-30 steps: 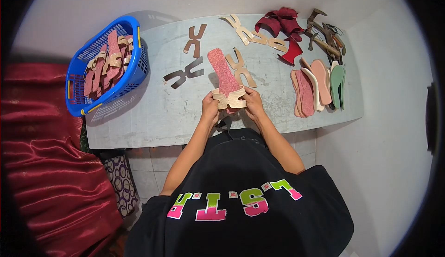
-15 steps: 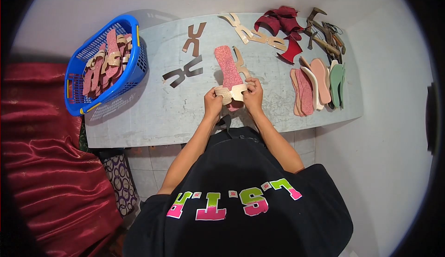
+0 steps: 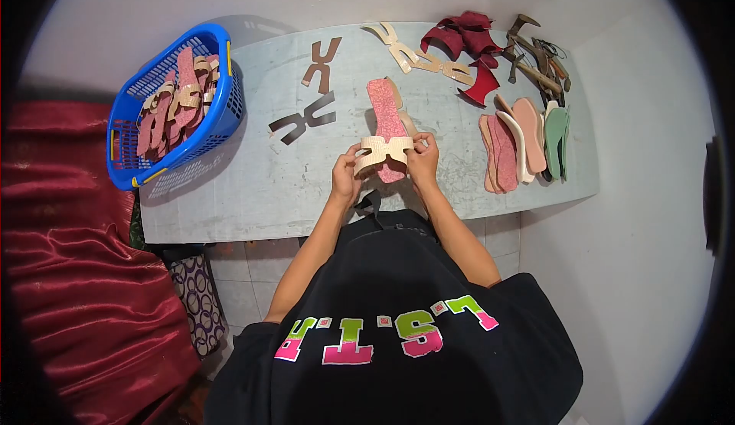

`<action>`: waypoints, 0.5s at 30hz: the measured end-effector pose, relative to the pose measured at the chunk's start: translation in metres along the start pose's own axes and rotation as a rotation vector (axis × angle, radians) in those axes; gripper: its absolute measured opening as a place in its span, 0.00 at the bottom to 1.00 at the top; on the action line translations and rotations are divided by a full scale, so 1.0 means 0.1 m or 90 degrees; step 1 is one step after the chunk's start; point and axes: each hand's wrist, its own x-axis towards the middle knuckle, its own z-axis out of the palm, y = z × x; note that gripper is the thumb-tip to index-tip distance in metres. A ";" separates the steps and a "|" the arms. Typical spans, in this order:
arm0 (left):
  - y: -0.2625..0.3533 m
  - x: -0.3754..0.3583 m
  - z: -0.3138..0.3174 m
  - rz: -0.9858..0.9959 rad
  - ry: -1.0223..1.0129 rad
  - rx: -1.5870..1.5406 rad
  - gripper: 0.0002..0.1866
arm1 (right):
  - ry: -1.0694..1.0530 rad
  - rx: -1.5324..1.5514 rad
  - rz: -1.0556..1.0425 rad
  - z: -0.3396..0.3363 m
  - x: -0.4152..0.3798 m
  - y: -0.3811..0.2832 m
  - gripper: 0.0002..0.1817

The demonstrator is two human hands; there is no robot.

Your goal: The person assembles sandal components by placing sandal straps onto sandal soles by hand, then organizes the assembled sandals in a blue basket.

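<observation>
A pink patterned sole [image 3: 388,119] with a cream H-shaped strap [image 3: 384,149] across its lower part is between my hands, above the table. My left hand [image 3: 347,174] pinches the strap's left end. On the right, my right hand [image 3: 423,158] has its fingers closed on the strap's other end. Partly hidden behind the sole, another cream strap piece [image 3: 407,122] lies on the table.
A blue basket [image 3: 223,111] of strapped soles stands left on the grey table [image 3: 253,187]. Dark brown cutouts [image 3: 304,119] lie mid-left, cream cutouts [image 3: 442,67] at the back. Right are red pieces [image 3: 481,84], a hammer [image 3: 536,73] and several soles [image 3: 530,135].
The sole and strap have shifted slightly right and now stand more upright in view. Both hands have changed their hold, with my left fingers lower along the strap's end.
</observation>
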 end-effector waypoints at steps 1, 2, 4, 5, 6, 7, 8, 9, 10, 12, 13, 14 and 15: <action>0.02 -0.01 0.01 -0.010 -0.033 -0.032 0.25 | 0.008 0.025 0.004 0.00 0.00 0.00 0.17; 0.01 0.00 0.00 -0.009 -0.033 -0.031 0.25 | 0.016 0.050 0.010 0.00 0.00 0.01 0.18; -0.03 0.03 -0.03 -0.023 -0.032 0.031 0.27 | 0.019 0.047 0.016 -0.01 -0.02 -0.01 0.18; -0.05 0.04 -0.04 -0.024 -0.034 0.032 0.27 | 0.020 0.045 0.020 -0.01 -0.03 -0.02 0.18; -0.06 0.04 -0.02 -0.018 -0.027 0.045 0.27 | 0.021 0.046 0.020 0.00 -0.04 -0.05 0.18; -0.07 0.04 -0.01 -0.011 -0.019 0.058 0.26 | 0.025 0.050 0.030 0.00 -0.06 -0.08 0.18; -0.08 0.04 0.00 -0.011 -0.019 0.058 0.26 | 0.027 0.054 0.040 0.01 -0.08 -0.10 0.18; -0.08 0.04 0.01 -0.008 -0.010 0.064 0.25 | 0.028 0.054 0.040 0.01 -0.08 -0.10 0.18; -0.09 0.05 0.02 -0.005 -0.001 0.071 0.24 | 0.028 0.049 0.043 0.01 -0.08 -0.10 0.18; -0.09 0.05 0.02 -0.014 0.019 0.092 0.24 | 0.027 0.045 0.045 0.01 -0.08 -0.11 0.18; -0.09 0.05 0.03 -0.024 0.038 0.114 0.25 | 0.021 0.030 0.039 0.00 -0.08 -0.10 0.18; -0.09 0.05 0.03 -0.023 0.038 0.114 0.25 | 0.015 0.016 0.033 0.00 -0.08 -0.10 0.18; -0.09 0.06 0.01 -0.020 0.033 0.130 0.24 | 0.015 0.016 0.033 0.00 -0.07 -0.09 0.18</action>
